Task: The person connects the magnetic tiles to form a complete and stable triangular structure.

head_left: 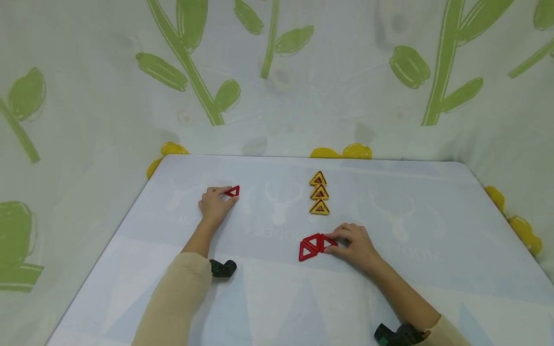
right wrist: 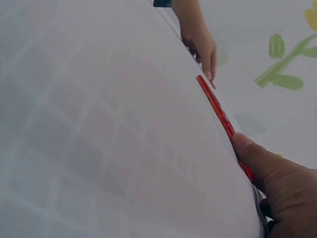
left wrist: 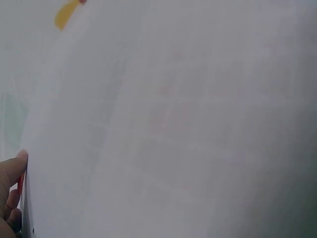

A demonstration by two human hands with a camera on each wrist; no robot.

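My left hand (head_left: 216, 203) pinches a single red triangle tile (head_left: 233, 191) between thumb and fingertips, over the left part of the table. In the left wrist view only a sliver of that tile (left wrist: 20, 185) shows past the thumb. Three red triangle tiles (head_left: 308, 251) lie edge to edge in a row near the middle. With thumb and fingers my right hand (head_left: 356, 245) pinches the rightmost red triangle tile (head_left: 327, 243) of this row. The right wrist view shows the row edge-on (right wrist: 218, 107), with the thumb on its near end.
Beyond the red row, three yellow triangle tiles (head_left: 319, 193) with dark red centres stand in a column, points toward the wall. The pale patterned table (head_left: 277, 298) meets a leaf-printed wall (head_left: 311, 105) at its far edge. Dark devices (head_left: 223, 268) sit at both wrists.
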